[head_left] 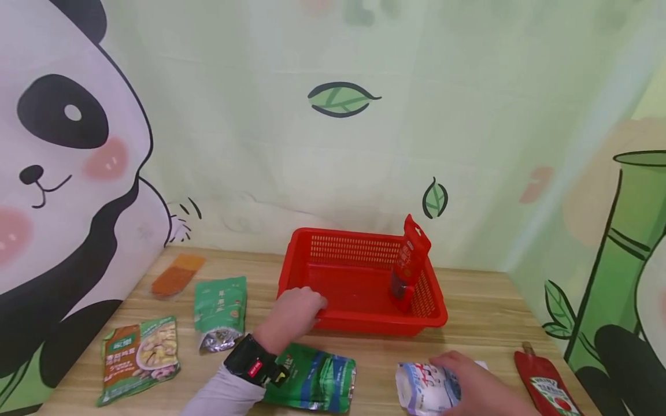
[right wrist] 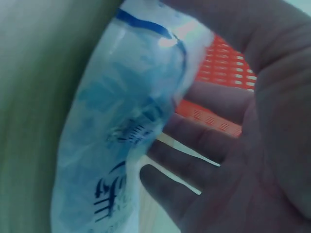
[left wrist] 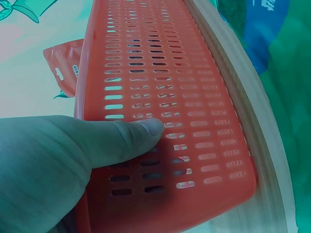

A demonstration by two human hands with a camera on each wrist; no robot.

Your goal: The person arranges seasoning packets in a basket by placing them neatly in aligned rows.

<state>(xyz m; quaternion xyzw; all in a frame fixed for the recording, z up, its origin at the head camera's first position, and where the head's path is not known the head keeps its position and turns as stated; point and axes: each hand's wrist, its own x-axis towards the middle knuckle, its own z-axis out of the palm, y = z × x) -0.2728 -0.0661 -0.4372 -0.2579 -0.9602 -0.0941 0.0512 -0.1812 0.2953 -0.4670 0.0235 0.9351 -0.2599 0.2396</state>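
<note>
My left hand (head_left: 293, 312) grips the near left rim of a red plastic basket (head_left: 359, 326), its thumb (left wrist: 131, 138) lying along the slotted outer wall. Inside the basket, a red hang-hole packet (head_left: 411, 260) stands upright against the right side. At the front right, my right hand (head_left: 476, 384) holds a white and blue pouch (head_left: 429, 387) with printed lettering. The right wrist view shows the thumb at the top of this pouch (right wrist: 121, 111) and the fingers (right wrist: 209, 97) spread along its side.
A green and blue packet (head_left: 317, 378) lies before the basket, partly behind my left wrist. Leftward are a green pouch (head_left: 221, 306), a brown food packet (head_left: 140, 358) and an orange-brown packet (head_left: 178, 274). A red ketchup pouch (head_left: 548, 384) lies far right. A printed backdrop (head_left: 250, 144) rises behind the table.
</note>
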